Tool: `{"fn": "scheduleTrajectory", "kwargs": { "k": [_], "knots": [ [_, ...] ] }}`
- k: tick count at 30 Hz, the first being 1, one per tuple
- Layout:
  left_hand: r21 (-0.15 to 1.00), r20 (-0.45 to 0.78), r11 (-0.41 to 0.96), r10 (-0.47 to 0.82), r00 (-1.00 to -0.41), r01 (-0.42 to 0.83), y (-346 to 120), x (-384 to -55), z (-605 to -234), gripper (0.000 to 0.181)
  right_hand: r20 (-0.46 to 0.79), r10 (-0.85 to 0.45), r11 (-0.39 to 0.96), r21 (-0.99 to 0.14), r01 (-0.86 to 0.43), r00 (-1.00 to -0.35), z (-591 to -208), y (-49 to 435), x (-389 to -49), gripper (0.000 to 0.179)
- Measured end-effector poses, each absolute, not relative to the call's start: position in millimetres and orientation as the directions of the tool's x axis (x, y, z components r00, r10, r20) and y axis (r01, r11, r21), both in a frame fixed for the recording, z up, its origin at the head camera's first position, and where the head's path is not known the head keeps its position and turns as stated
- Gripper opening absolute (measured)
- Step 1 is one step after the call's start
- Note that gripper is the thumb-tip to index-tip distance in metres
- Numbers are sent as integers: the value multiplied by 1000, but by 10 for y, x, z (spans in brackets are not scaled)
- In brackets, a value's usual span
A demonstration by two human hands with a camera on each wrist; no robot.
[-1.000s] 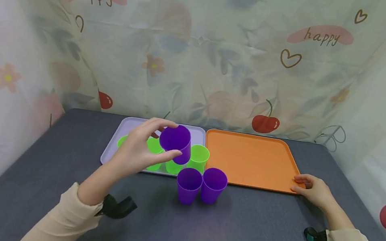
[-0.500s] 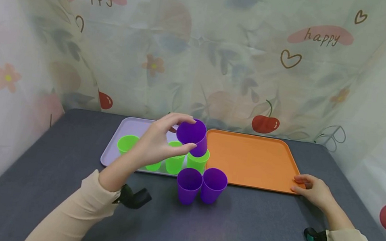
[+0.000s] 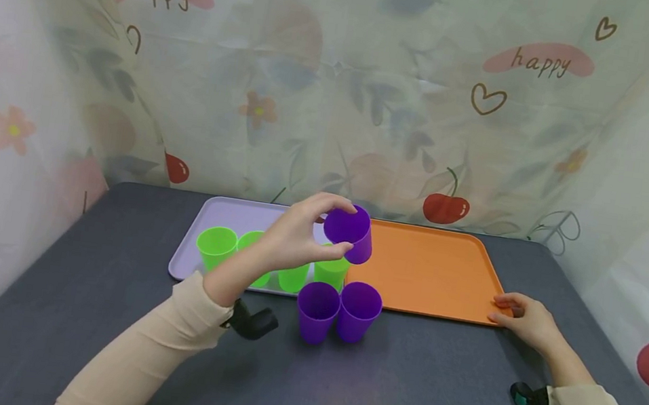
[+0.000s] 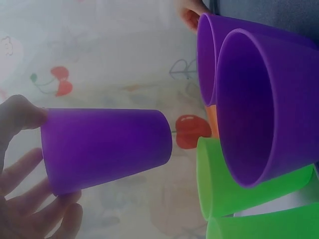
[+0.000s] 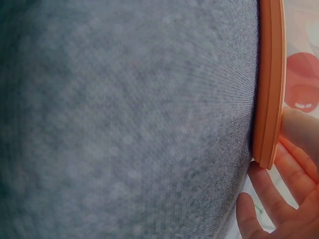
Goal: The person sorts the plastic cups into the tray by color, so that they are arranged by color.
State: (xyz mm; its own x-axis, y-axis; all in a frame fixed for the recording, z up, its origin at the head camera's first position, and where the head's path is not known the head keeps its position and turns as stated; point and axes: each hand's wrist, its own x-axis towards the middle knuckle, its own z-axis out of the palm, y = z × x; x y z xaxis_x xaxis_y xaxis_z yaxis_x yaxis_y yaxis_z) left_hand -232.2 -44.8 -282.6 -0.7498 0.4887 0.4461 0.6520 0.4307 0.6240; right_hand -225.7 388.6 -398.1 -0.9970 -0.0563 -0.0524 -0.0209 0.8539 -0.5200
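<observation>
My left hand [image 3: 298, 237] holds a purple cup [image 3: 360, 240] at its rim, between the thumb and fingers. The cup is in the air over the seam between the lavender tray [image 3: 225, 210] and the orange tray [image 3: 423, 270]. In the left wrist view, its side [image 4: 107, 149] shows whole, with fingertips along the rim end. My right hand [image 3: 530, 323] grips the orange tray's front right corner; in the right wrist view the thumb [image 5: 301, 130] lies over the edge. Two more purple cups, one left [image 3: 316, 318] and one right [image 3: 360, 317], stand side by side before the trays.
Several green cups stand on the lavender tray, among them a leftmost cup [image 3: 217, 246] and a rightmost cup [image 3: 330, 272]. My left forearm partly covers the row. A printed curtain [image 3: 332, 94] hangs behind the dark table [image 3: 398, 390].
My left hand has carried the purple cup to the right, from over the green cups to the orange tray's left edge. My right hand has stayed at the tray corner.
</observation>
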Motion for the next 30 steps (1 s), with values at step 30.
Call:
{"fn": "scheduleTrajectory", "kwargs": {
  "k": [30],
  "knots": [
    [466, 189, 603, 647, -739, 647, 14, -2631, -3090, 43, -59, -62, 854, -520, -22, -996, -3974, 3888, -2263, 54]
  ]
}}
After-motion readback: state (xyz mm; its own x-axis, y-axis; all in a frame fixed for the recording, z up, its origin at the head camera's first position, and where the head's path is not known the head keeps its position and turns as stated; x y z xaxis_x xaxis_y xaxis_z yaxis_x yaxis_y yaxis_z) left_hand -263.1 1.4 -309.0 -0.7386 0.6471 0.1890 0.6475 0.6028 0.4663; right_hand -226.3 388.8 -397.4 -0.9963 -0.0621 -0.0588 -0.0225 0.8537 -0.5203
